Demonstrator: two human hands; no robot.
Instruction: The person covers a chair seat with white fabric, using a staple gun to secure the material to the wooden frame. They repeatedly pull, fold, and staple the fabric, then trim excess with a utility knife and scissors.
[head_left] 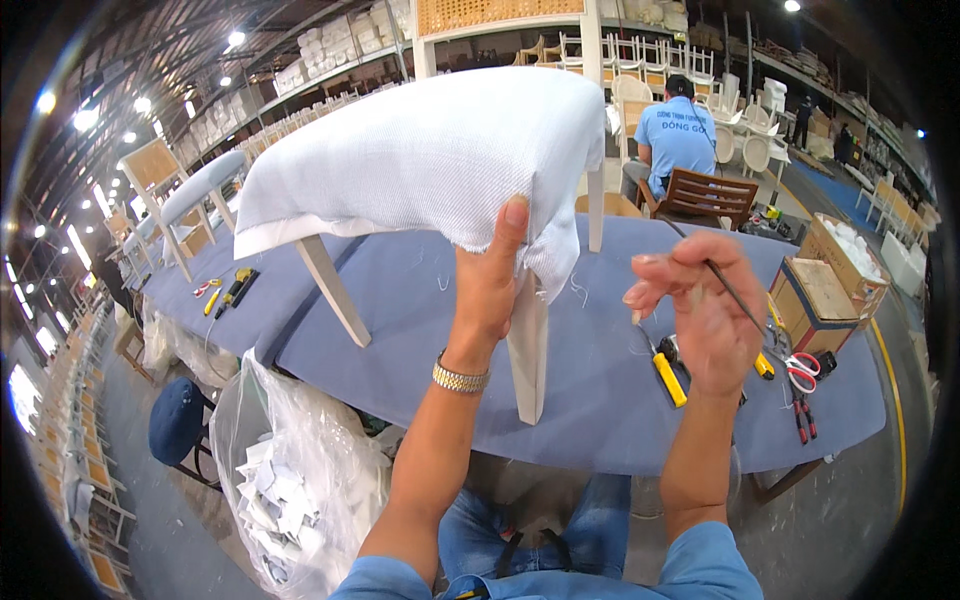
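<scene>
- Worktable point(420, 330): topped with blue-grey cloth; it spread across the middle of the view, in front of the person.
- Chair point(322, 290): the piece being worked on; stood upright on the worktable, pale legs down, cane back panel point(500, 14) at the far side.
- Seat point(410, 150): part of the chair, wrapped in white woven fabric; a frayed flap hung loose at the near right corner, against the top of the leg.
- Plastic bag point(335, 430): clear, filled with white scraps point(280, 500), below the table's near left edge.
- Co-worker point(678, 135): beyond the table, back turned, light blue shirt.
- Cardboard box point(822, 248): open, white material inside, at the table's right end.
- Left hand point(490, 275): clamped on the seat's near right corner, thumb up over the fabric.
- Right hand point(705, 310): apart from the left and clear of the chair, raised over the table; fingers closed on a thin dark rod point(737, 292). Slightly blurred.
- Scissors point(802, 372): red-and-white handles, on the table to the right.
- Yellow-handled tool point(668, 380): lay just left of the right forearm; exact kind could not be told.
</scene>
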